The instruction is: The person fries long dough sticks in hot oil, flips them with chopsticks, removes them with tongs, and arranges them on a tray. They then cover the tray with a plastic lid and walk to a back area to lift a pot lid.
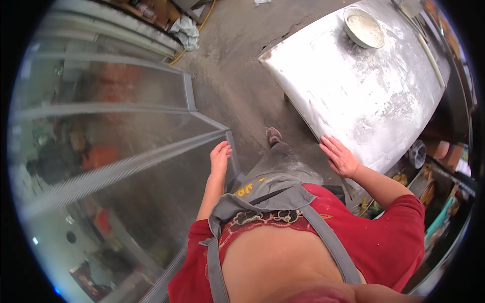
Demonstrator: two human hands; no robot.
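Note:
My left hand (221,154) hangs in the air in front of a clear plastic door curtain (159,159). Its fingers are loosely bent, with nothing in them. Over the near edge of a metal-topped work table (322,72), my right hand (340,157) is held out flat and empty; whether it touches the top cannot be told. White powder like flour is smeared across the table. Near the far side stands a metal bowl (355,39) holding pale flour (365,29). A long pale rod, perhaps a rolling pin (432,61), lies along the table's right side.
Grey ribbed strips edge the curtain on my left. A yellow cable or hose (207,18) runs over the concrete floor (235,68) beside a crumpled plastic bag (186,33). On the right, below the table, are crowded shelves (441,181) and a clear plastic bag (417,154).

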